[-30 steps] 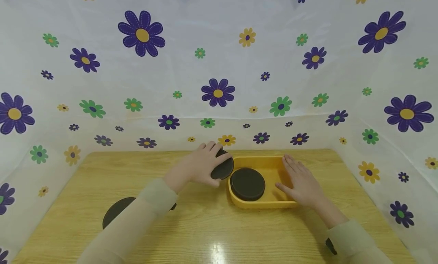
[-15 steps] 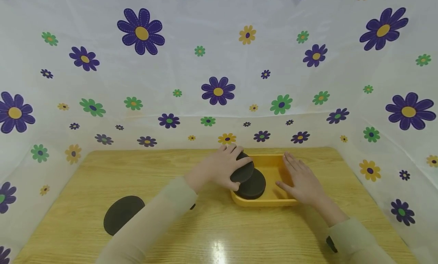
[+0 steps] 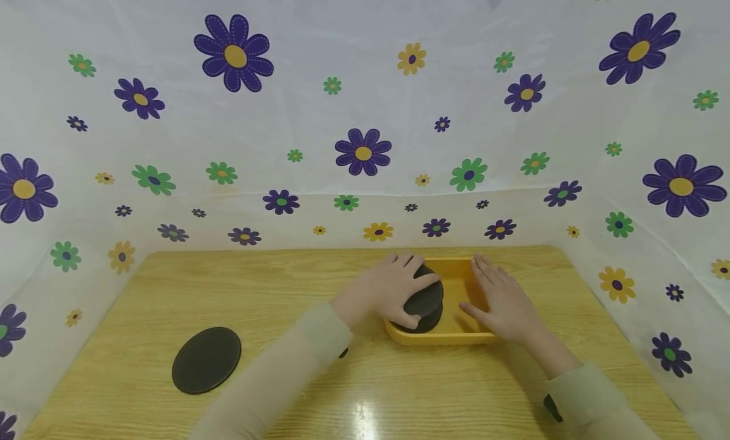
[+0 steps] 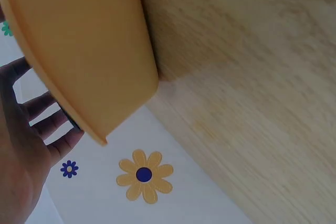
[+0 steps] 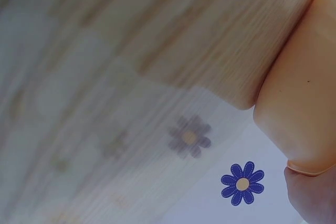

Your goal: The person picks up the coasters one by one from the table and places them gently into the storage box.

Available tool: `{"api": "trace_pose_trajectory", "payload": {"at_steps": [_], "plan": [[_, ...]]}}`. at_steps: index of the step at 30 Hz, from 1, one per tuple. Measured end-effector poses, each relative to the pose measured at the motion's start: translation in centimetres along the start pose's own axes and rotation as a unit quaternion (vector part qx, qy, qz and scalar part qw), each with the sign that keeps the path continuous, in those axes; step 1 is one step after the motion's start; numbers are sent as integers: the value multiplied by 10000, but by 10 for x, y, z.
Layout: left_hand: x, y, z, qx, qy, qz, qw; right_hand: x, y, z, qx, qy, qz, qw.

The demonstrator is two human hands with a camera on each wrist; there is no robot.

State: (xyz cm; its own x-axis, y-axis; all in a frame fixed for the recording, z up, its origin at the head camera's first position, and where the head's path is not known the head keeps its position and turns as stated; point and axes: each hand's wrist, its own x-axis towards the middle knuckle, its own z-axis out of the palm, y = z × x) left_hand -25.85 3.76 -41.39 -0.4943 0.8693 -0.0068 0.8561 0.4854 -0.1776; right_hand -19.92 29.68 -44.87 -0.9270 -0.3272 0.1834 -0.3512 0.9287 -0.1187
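In the head view my left hand (image 3: 390,291) grips a black round coaster (image 3: 426,300) by its edges, thumb in front and fingers at the back. It is over the left end of a yellow tray (image 3: 450,338), overlapping another black coaster (image 3: 430,323) lying inside. Whether the two touch cannot be told. The left wrist view has the tray's outer wall (image 4: 84,45), with left fingers (image 4: 65,144) at its rim. My right hand (image 3: 507,307) rests over the tray's right end, fingers straight and thumb spread inward. Only a bit of this hand (image 5: 312,195) shows in the right wrist view.
A third black coaster (image 3: 206,360) lies flat on the wooden table (image 3: 274,281), left of my left forearm. A white flowered sheet (image 3: 308,110) rises behind the table and along both sides.
My left hand has carried its coaster rightward, from beside the tray to over the coaster inside. Its forearm has uncovered the coaster on the left. My right hand has stayed put.
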Motion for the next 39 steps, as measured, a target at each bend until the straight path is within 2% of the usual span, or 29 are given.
{"api": "trace_pose_trajectory", "payload": {"at_steps": [8, 13, 20, 27, 39], "plan": [[3, 9, 6, 44, -364, -77, 9993, 0, -3, -1, -35, 70, 12, 10000], [3, 12, 9, 162, -481, -51, 9987, 0, -4, -2, -28, 70, 4, 10000], [3, 12, 13, 309, -344, 24, 9989, 0, -3, -1, -24, 71, -30, 10000], [-1, 8, 12, 324, -315, -62, 9990, 0, -2, -2, 22, -2, 15, 10000], [-19, -4, 9, 183, -304, -215, 9991, -1, -3, -2, 38, 63, -40, 10000]]}}
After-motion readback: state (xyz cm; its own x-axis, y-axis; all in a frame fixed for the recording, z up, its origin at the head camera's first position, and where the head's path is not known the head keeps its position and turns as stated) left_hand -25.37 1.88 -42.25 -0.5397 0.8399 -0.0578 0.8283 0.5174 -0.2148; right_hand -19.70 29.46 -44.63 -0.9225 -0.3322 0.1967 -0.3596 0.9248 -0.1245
